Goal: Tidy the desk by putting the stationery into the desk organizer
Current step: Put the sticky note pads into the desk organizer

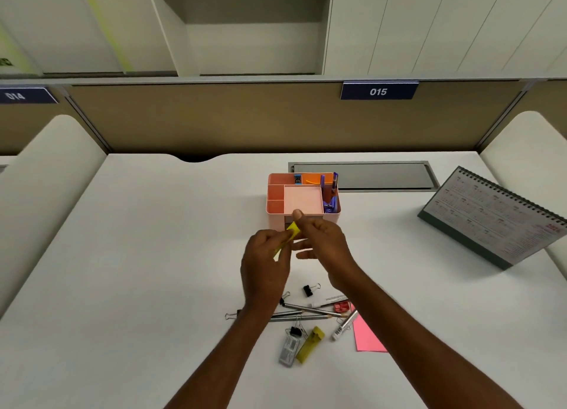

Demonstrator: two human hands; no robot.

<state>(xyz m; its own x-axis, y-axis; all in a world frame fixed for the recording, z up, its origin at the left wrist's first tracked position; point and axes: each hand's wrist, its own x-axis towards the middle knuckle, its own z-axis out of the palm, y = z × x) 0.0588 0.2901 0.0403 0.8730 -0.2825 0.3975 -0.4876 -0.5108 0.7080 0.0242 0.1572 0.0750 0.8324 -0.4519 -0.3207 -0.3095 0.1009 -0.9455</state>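
Midway across the desk [153, 255], just short of the desk organizer [276, 219], my left hand [265, 257] and right hand [323, 240] pinch a yellow strip [292, 230] (sticky flags, I'd guess); next, lift it over the wall into a free compartment.

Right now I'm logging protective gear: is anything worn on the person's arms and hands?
Nothing worn shows. Both forearms are bare to the frame's lower edge, with no sleeves in view. The left hand and right hand have no gloves, and no watch or bracelet shows at either wrist.
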